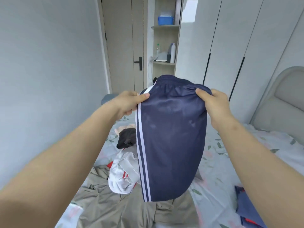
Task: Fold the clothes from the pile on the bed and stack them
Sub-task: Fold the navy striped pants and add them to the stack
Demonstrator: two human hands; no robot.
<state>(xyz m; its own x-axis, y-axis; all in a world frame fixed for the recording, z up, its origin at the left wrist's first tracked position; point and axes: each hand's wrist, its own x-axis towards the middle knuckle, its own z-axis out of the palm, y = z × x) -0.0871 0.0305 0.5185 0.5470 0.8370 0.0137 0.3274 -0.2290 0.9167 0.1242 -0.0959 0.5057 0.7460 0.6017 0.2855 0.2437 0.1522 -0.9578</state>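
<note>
Both hands, left hand point(127, 102) and right hand point(215, 104), pinch the blue shorts point(171, 139) mid-frame, hanging unfolded; the clothes pile point(121, 175) on the bed point(218, 163) below waits; lots left, I think.

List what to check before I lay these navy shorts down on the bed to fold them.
1. Left hand pinches the striped side of the waistband: ok.
2. Right hand grips the other side: ok.
3. Navy shorts hang open and clear of the bed: ok.
4. Spot straight below is free: not ok. The khaki garment and white garment lie there.
5. Bare bed sheet to the right of the pile: ok.
6. Blue garment at lower right is a folded stack: cannot tell.
</note>
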